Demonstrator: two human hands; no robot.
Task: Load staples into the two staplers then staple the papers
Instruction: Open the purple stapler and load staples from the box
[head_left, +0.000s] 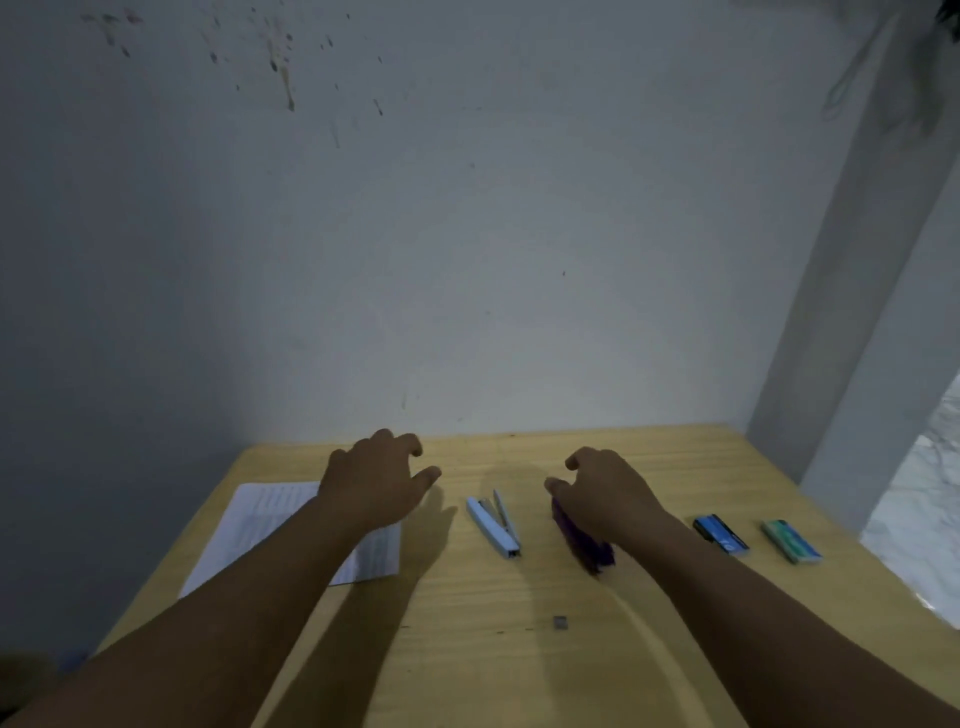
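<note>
A light blue stapler (493, 526) lies on the wooden table (519, 649) with its top flipped open. To its right is a purple stapler (584, 543), partly hidden under my right hand (605, 491), which hovers over it with curled fingers; whether it touches is unclear. My left hand (376, 480) floats above the printed papers (291, 530), fingers apart, holding nothing. A blue staple box (721, 534) and a green staple box (791, 540) lie further right. A small strip of staples (560, 622) rests near the table's middle.
A grey wall (415, 234) stands right behind the table. A pale pillar (857, 312) rises at the back right corner. Beyond the table's right edge the marbled floor (924, 493) shows.
</note>
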